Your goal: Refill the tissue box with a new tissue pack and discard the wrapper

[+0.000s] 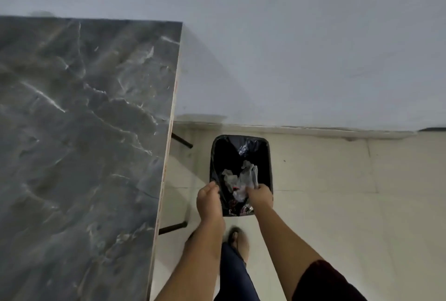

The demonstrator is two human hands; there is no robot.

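A black bin (pixel 266 156) lined with a dark bag stands on the floor to the right of the table. Over its mouth hangs a crumpled clear plastic wrapper (pixel 243 180), pinched at its lower edge by my right hand (pixel 260 195). My left hand (pixel 208 200) hovers at the bin's left rim with its fingers curled and nothing in them that I can see. Some coloured scraps lie at the bin's near end. The tissue box is out of view.
A dark marbled table (pixel 79 132) fills the left, its black legs (pixel 181 140) showing beside the bin. A pale wall (pixel 301 47) rises behind the bin. Light floor tiles (pixel 350 204) spread to the right. My foot (pixel 239 240) stands just before the bin.
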